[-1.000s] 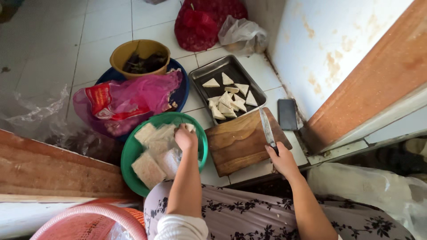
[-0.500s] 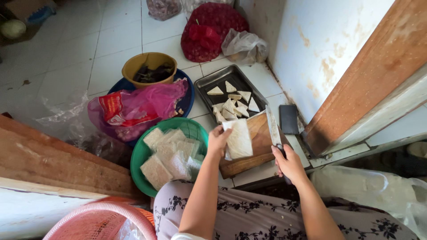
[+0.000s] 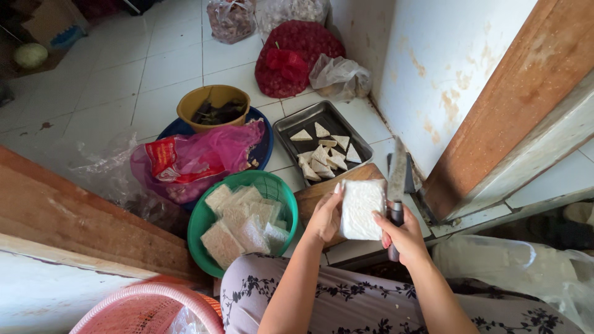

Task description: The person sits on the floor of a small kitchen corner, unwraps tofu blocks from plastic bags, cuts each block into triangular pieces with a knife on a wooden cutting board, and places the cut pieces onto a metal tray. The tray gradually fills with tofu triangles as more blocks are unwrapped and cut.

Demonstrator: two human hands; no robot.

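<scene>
Above cutting board (image 3: 309, 199): tofu slab (image 3: 361, 209) lengthwise upright.

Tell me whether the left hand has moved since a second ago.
Yes. The left hand left the green basket and went right; it now holds a white block over the wooden cutting board.

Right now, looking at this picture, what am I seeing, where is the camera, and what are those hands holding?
The camera sits on a person's head and looks down at their own two bare hands; there is no machine. The left hand and the right hand hold a white slab between them over a wooden board. The right hand also grips a knife, blade pointing away. On the tiled floor: a green basket with more slabs, a metal tray with cut triangles, a yellow bowl and a pink bag.
</scene>
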